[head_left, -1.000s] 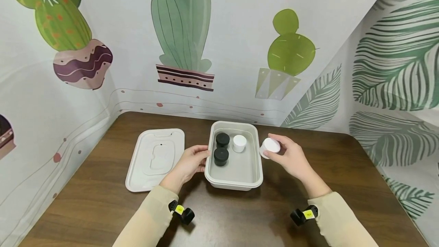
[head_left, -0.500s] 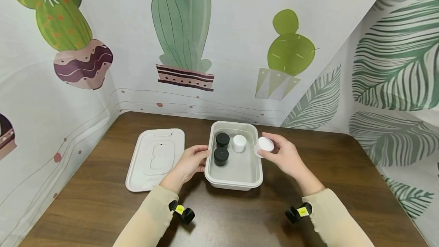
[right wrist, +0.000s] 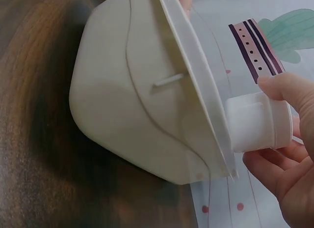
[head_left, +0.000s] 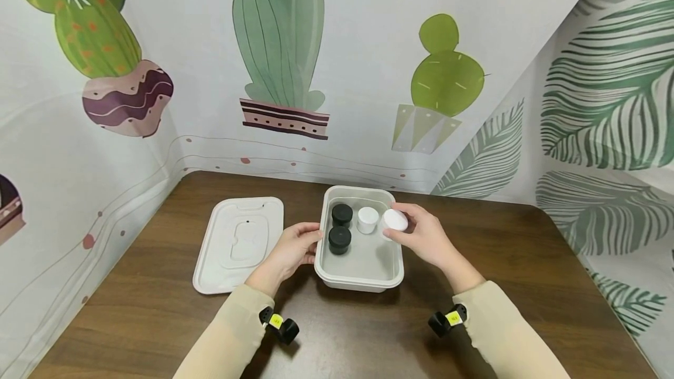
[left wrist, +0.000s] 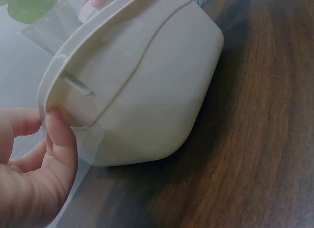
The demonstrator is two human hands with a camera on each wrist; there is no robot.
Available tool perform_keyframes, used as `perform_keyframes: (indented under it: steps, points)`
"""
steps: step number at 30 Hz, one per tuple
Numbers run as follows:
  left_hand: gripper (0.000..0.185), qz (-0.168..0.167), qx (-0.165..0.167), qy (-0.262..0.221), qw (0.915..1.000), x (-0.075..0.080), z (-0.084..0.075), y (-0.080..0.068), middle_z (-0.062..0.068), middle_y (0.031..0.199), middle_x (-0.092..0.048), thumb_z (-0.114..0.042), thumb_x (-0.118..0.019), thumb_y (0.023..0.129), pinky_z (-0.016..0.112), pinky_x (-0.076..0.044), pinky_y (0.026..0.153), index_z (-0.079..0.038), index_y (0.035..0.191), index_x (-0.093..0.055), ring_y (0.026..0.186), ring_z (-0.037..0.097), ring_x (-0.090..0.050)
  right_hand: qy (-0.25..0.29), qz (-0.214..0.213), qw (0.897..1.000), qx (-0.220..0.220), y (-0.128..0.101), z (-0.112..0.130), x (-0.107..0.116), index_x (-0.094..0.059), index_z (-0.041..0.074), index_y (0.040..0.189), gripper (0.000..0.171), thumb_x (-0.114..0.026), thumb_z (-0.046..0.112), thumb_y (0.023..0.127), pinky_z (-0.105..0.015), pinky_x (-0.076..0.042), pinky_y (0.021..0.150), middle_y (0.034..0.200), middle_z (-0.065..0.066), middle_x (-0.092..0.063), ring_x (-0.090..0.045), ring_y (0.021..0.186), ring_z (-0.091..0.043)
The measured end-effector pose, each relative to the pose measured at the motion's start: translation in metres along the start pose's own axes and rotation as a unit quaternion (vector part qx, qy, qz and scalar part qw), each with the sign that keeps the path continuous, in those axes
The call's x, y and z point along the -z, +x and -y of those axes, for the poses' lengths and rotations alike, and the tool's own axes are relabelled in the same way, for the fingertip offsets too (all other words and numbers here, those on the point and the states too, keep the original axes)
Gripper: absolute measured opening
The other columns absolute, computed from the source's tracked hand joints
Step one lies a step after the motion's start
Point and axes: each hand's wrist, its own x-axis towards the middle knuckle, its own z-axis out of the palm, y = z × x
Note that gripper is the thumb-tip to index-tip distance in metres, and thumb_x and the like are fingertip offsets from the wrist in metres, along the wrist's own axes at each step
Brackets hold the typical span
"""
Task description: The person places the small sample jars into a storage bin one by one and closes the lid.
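A pale grey plastic box (head_left: 376, 265) stands uncovered on the table. My left hand (head_left: 288, 250) pinches its left rim; in the left wrist view the thumb and fingers (left wrist: 61, 139) grip that edge. Inside, along the left wall, sit a black-lidded jar (head_left: 342, 214) and, nearer me, another black-lidded jar (head_left: 339, 240). A white jar (head_left: 367, 219) sits to their right. Over the box's right rim, my right hand (head_left: 425, 235) holds a second white jar (head_left: 395, 221) by its lid. The right wrist view shows that jar (right wrist: 251, 121) at rim height, overlapping the box's edge.
A flat pale grey lid (head_left: 231, 276) lies on the brown wooden table (head_left: 353, 338), left of the box. A wall cloth (head_left: 363, 63) printed with cacti and leaves hangs behind the table's back edge. Small black wrist cameras are strapped to both sleeves.
My right hand has carried the white jar leftward, from beside the box to over its right rim. The left hand, the box and the jars inside have stayed put.
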Motion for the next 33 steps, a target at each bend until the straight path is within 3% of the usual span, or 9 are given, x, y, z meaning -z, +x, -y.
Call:
perform_keyframes:
  steps: [5,21,33]
  points:
    - [0.033,0.0,0.0,0.003,1.0,0.0,0.0,0.0,0.003,0.084,-0.059,-0.008,-0.056,0.091,0.024,-0.049,0.054,0.004,0.122,-0.052,0.063,0.011,-0.056,-0.004,0.006,1.0,0.005,0.003,0.001,-0.004,-0.059,-0.002,0.121,0.054,-0.08,0.013,0.074,-0.02,-0.052,0.071,0.11,-0.016,-0.064,-0.062,0.084,-0.018]
    - [0.033,0.004,-0.002,0.003,1.0,0.001,0.001,0.001,0.003,0.085,-0.061,-0.008,-0.055,0.092,0.024,-0.05,0.053,0.004,0.122,-0.052,0.063,0.011,-0.058,-0.032,0.035,0.999,0.011,0.012,0.006,-0.016,-0.061,0.0,0.12,0.054,-0.081,0.017,0.073,-0.034,-0.053,0.076,0.112,-0.015,-0.063,-0.062,0.088,-0.022]
    - [0.034,0.007,-0.003,0.007,0.9999,0.001,0.001,0.003,0.003,0.085,-0.061,-0.009,-0.056,0.092,0.024,-0.05,0.054,0.005,0.122,-0.052,0.064,0.011,-0.058,-0.04,0.073,0.996,0.011,0.02,0.008,-0.023,-0.061,0.003,0.122,0.054,-0.08,0.021,0.074,-0.033,-0.054,0.079,0.116,-0.015,-0.062,-0.063,0.096,-0.025]
